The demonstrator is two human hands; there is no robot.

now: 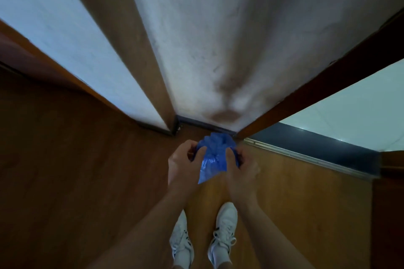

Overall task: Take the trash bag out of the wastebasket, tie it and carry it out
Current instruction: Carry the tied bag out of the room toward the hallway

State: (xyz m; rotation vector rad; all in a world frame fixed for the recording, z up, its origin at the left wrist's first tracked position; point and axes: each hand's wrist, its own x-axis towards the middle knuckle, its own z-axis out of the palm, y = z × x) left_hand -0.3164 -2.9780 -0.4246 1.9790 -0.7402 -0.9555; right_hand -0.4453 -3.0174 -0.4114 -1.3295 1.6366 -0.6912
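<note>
Your forearms (153,214) reach out; left hand (185,159) and right hand (240,166) hold the blue trash bag (215,156) between them above the floor (87,181), fingers (229,155) clamped on its gathered neck. Keep it bunched tight while knotting.

White sneakers (225,225) stand on a wooden floor (87,181) facing a stained, perhaps damp, white wall (240,39).

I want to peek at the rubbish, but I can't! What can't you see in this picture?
Head view only:
- Inside the blue bag: hidden by its own crumpled plastic.
- Whether a knot is tied: covered by the left hand and right hand, which grip the bag.
- The wastebasket: out of frame.
- The legs above the white shoes: cut off by the bottom edge.
</note>
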